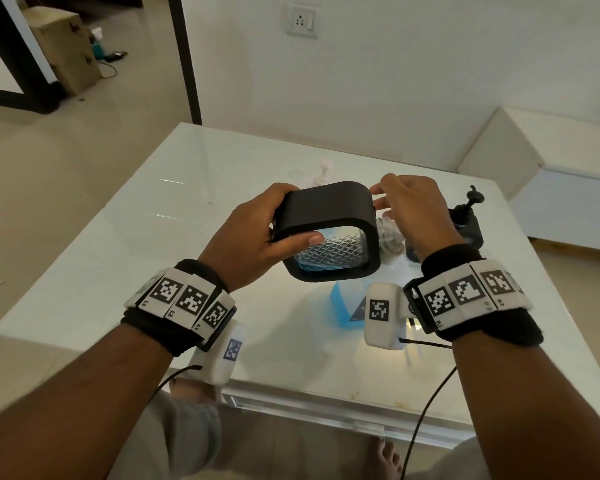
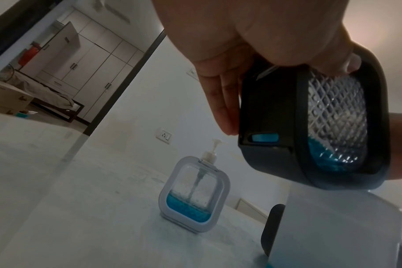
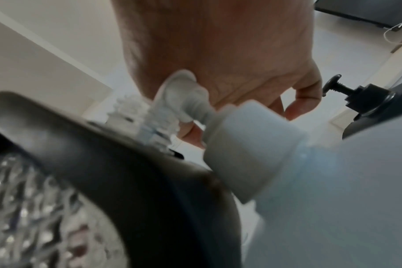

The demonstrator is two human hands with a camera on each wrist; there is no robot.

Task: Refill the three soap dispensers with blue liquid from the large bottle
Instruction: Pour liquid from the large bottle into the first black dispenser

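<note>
the left hand (image 1: 253, 237) grips the black dispenser (image 1: 326, 230) tilted above the table (image 1: 84, 271), little blue inside. the right hand (image 1: 413, 209), fingers loose, holds nothing at its three o'clock neck. big bottle (image 1: 343, 306) stands at six o'clock. next, i reckon: set it upright, pour.

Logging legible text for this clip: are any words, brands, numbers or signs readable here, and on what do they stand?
No word, brand or number can be read.
wristbands: black-and-white square code markers only; the tiny characters beside them are too small to read.
large bottle: its dark label is mostly hidden and unreadable.
cardboard box: the print is blurred.
</note>
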